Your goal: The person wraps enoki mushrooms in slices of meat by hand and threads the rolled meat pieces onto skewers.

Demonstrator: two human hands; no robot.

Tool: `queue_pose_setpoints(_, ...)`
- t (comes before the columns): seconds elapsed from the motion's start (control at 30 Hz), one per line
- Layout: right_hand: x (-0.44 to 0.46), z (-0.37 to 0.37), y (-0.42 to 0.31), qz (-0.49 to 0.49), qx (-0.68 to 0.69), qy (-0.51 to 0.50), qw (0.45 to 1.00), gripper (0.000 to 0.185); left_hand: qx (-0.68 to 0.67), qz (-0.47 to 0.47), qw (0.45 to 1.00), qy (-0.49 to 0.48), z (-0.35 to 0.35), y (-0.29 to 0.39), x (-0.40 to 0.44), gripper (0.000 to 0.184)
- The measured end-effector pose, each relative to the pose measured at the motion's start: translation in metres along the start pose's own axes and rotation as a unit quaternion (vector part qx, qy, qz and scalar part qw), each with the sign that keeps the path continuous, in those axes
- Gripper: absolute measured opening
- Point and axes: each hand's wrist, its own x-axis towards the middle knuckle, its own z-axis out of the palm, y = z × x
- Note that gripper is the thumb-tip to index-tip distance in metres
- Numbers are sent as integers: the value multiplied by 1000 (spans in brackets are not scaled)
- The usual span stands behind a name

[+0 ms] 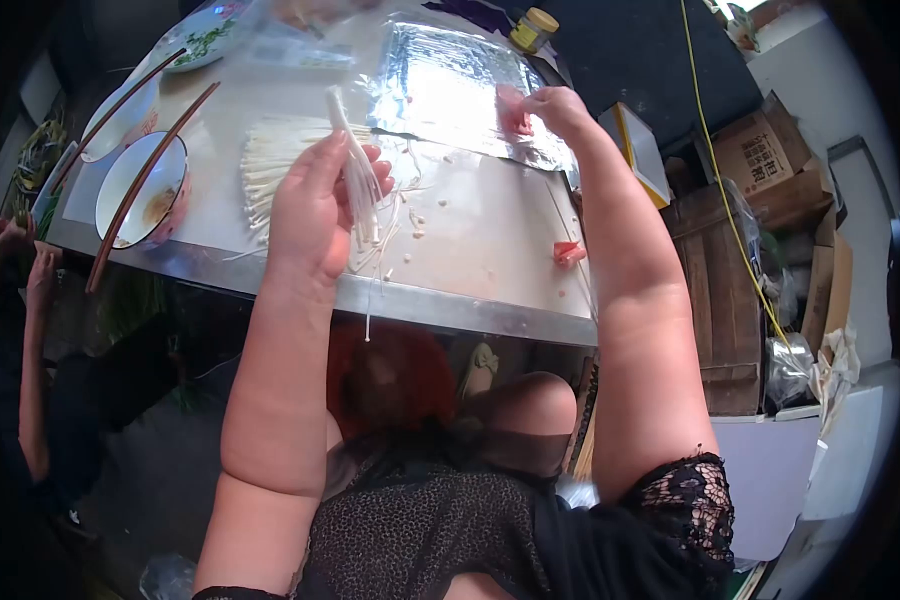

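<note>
My left hand point(312, 190) is closed around a small bunch of enoki mushrooms point(362, 195), which points up and hangs over the near part of the table point(470, 240). More enoki point(262, 165) lie in a pile just left of that hand, and loose strands are scattered to its right. Between the fingertips of my right hand point(562, 108) is a thin pink slice of meat point(515, 112), at the right side of a sheet of aluminium foil point(420, 85). Another small piece of meat point(568, 254) lies near the table's right edge.
Chopsticks point(142, 185) rest across an enamel bowl point(118, 178) at left, beside a plate with chopped greens point(205, 42). A yellow-lidded jar point(533, 30) stands behind the foil. Cardboard boxes point(755, 155) are at right. Another person's arm point(35, 350) shows at far left.
</note>
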Motion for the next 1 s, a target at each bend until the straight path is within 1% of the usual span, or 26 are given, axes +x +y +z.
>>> queue_pose_setpoints(0.03,-6,5,-2,-23,5,11,1000,30,-1,2,1000,-1,-1,0,0,23)
queue_pose_setpoints(0.13,-14,15,-8,2,-4,-17,1000,26,-6,-6,1000,-5,3,-1,-3,24)
queue_pose_setpoints(0.2,-8,24,-2,33,81,-14,996,24,-9,-10,1000,-5,3,-2,-3,23)
queue_pose_setpoints(0.27,-9,29,-2,43,75,1,996,24,-13,-15,1000,-5,2,-3,-2,23)
queue_pose_setpoints(0.33,0,28,1,51,67,19,996,25,-61,-37,997,2,1,-3,1,23)
queue_pose_setpoints(0.4,16,28,16,-17,-4,165,986,29,-67,-38,997,-3,-2,-5,5,23)
queue_pose_setpoints(0.43,9,13,6,-29,22,167,985,32,-73,-41,997,-8,-3,-6,6,23)
queue_pose_setpoints(0.5,-10,-14,-15,-46,25,172,984,33,-66,-43,997,-3,-2,-5,6,23)
queue_pose_setpoints(0.57,-32,-31,-25,-100,-2,192,976,31,-58,-47,997,-3,1,-4,4,23)
queue_pose_setpoints(0.6,-52,-36,-35,-118,5,192,974,29,-48,-41,998,-10,1,-3,3,23)
queue_pose_setpoints(0.63,-71,-39,-45,-114,7,193,974,29,-38,-34,999,-16,1,-2,2,22)
queue_pose_setpoints(0.7,-107,-36,-59,-98,-22,57,993,27,-28,-34,998,-35,-3,-4,5,21)
queue_pose_setpoints(0.73,-127,-26,-61,-119,1,39,992,27,-19,-32,998,-51,-5,-4,5,21)
queue_pose_setpoints(0.77,-149,-16,-63,-138,27,20,990,26,-13,-36,998,-47,-5,-5,4,21)
queue_pose_setpoints(0.83,-190,4,-73,-112,101,-30,988,24,21,-29,997,-70,-5,-7,1,21)
queue_pose_setpoints(0.9,-219,22,-75,-177,107,-25,978,23,24,-38,996,-77,-3,-10,-3,21)
queue_pose_setpoints(0.97,-243,39,-79,-197,107,20,974,22,50,-49,992,-103,-1,-13,-7,21)
queue_pose_setpoints(1.0,-248,45,-80,-212,96,20,972,23,51,-52,990,-122,-1,-16,-8,22)
